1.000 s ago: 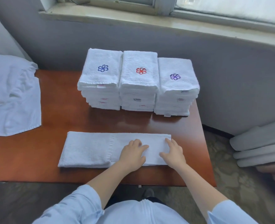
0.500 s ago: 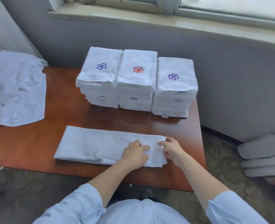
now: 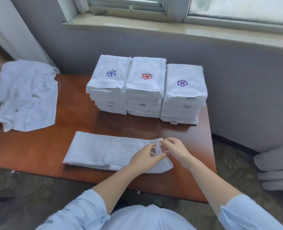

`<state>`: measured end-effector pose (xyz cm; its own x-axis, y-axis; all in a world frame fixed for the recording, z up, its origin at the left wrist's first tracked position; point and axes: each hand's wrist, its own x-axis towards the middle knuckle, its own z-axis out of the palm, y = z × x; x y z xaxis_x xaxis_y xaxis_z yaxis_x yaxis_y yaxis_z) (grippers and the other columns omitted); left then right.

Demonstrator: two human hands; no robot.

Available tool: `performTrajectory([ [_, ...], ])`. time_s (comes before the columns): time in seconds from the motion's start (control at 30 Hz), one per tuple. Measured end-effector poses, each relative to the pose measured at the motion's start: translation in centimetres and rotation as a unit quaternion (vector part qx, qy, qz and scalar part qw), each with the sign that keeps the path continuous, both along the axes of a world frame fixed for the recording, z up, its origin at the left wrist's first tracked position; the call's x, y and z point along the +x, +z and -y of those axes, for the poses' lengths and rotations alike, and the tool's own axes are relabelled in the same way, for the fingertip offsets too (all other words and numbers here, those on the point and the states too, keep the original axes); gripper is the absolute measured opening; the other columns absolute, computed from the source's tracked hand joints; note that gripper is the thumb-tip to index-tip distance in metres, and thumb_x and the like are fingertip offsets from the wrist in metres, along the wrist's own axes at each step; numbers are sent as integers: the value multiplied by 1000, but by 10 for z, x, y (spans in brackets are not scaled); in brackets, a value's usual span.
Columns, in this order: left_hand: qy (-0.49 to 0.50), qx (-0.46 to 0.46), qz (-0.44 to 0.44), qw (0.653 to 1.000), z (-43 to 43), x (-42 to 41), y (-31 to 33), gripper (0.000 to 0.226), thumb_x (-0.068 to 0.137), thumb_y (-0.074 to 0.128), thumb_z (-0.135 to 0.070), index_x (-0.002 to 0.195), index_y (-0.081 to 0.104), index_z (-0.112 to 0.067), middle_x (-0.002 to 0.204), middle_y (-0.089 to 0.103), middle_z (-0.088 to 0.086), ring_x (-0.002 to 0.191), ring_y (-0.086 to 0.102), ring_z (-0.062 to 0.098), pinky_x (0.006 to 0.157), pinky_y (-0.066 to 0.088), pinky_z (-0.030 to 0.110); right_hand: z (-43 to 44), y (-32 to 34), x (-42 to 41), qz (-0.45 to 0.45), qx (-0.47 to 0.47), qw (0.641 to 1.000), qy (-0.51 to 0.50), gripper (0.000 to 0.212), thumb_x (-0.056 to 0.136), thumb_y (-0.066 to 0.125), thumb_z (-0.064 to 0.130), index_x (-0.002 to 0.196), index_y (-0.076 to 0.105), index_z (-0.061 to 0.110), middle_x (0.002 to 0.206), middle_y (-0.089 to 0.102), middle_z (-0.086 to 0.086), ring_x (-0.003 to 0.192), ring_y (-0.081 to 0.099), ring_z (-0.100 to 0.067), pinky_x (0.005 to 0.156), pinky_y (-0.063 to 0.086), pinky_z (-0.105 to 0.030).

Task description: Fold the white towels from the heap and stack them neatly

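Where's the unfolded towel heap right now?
Head view: the towel heap sits at the table's far left, left of the blue-flower stack.

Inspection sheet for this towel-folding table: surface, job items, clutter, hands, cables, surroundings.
Surface: reddish-brown wooden table, glossy.
Job's things: long folded white towel strip at the near edge; heap of unfolded white towels at left; three stacks of folded white towels at the back, topped by blue, red and purple flower logos.
Clutter: nothing seen.
Grippers: left hand and right hand pinch the strip's raised right end.
Cables: nothing seen.
Surroundings: grey wall, stone window sill, grey cushions at right.
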<state>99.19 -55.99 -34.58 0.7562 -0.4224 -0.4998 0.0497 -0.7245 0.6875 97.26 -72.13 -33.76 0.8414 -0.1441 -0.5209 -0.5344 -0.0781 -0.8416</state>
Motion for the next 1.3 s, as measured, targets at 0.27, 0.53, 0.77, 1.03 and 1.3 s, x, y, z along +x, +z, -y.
performTrajectory([
  [0.27, 122, -49, -2, 991, -46, 28, 23, 22, 86, 56, -45, 104, 56, -32, 91, 64, -12, 85, 62, 5, 73, 52, 27, -50, 21, 32, 18, 108, 994, -5, 46, 104, 38, 42, 98, 64, 3, 80, 74, -20, 76, 74, -33, 71, 54, -31],
  [0.53, 231, -115, 9, 966, -136, 73, 56, 19, 86, 47, -4, 90, 60, -16, 79, 59, 1, 73, 54, 15, 60, 42, 25, -128, 17, 66, 81, -19, 991, -106, 34, 100, 42, 28, 83, 63, 7, 58, 61, -1, 55, 59, -18, 68, 53, -43],
  [0.77, 225, -105, 4, 969, -230, 115, 52, 17, 84, 46, -1, 74, 52, -14, 66, 45, -5, 60, 40, 10, 55, 34, 23, -207, 4, 69, 78, -208, 975, -13, 10, 91, 53, 28, 93, 59, 36, 97, 62, 15, 88, 59, -3, 71, 50, -31],
  [1.03, 169, -47, -31, 984, -300, 138, -4, 23, 88, 55, -9, 106, 55, -22, 102, 63, -5, 95, 62, 15, 79, 54, 30, -266, -14, 69, 40, -350, 934, 57, 34, 95, 52, 20, 128, 58, 25, 134, 54, 9, 123, 50, -14, 100, 44, -33],
  [1.3, 37, 114, 215, 969, -305, 144, -12, 56, 87, 61, -14, 138, 40, -28, 135, 45, -5, 119, 51, 17, 95, 47, 32, -292, -30, 56, 43, -411, 908, 68, 39, 99, 50, 25, 137, 52, 22, 151, 39, 5, 137, 38, -18, 112, 31, -30],
])
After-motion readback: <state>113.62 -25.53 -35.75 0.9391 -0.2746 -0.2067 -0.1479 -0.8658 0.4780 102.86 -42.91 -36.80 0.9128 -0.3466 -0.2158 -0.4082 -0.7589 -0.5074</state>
